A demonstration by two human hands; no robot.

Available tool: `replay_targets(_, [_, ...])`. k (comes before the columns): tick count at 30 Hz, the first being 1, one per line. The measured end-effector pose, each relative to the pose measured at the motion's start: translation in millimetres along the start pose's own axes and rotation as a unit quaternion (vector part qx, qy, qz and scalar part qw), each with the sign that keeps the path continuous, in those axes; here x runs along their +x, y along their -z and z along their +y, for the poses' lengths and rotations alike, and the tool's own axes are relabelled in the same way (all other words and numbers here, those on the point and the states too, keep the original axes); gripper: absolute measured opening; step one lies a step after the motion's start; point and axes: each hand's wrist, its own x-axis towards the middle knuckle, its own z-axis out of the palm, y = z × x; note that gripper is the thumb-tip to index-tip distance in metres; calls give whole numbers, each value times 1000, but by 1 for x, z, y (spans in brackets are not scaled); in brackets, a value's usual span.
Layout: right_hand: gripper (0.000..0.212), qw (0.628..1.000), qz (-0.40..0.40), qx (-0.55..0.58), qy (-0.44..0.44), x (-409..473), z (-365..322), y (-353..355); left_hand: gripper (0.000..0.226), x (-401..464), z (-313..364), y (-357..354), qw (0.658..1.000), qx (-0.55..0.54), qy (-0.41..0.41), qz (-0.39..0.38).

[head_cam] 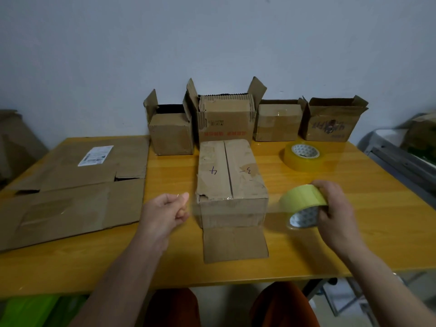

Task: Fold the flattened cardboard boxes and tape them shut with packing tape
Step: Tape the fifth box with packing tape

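Left hand (165, 210) pinches the free end of the tape strip (231, 206), fingers curled tight, thumb on top. Strip spans clear across the near face of the box (232, 185), which sits mid-bench (354, 232), top flaps closed, one flap lying open toward the camera. Right hand (335, 208) grips the roll (304, 205), fingers wrapped round its rim. Advice: keep the strip taut and level, centre it on the seam, lower it, then press flat outward.

Plain home packing corner: bare wall (212, 38), wooden table (354, 232), used cardboard boxes (226, 119).
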Motion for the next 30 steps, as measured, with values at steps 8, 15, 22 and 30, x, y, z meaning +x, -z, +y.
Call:
replay_targets(8, [59,999,-7,-46,1,19,0,-8,17,20,-5,-10,999,-4,17,44])
replay_targets(15, [57,995,-55,-83,3,20,12,-21,20,31,-19,-12,997,16,54,44])
replay_targets(22, [63,991,-96,-94,-10,14,14,-37,30,31,-38,-20,996,54,63,29])
replay_targets(30, [65,988,-118,-96,-11,18,12,-44,23,28,-59,-29,987,155,33,33])
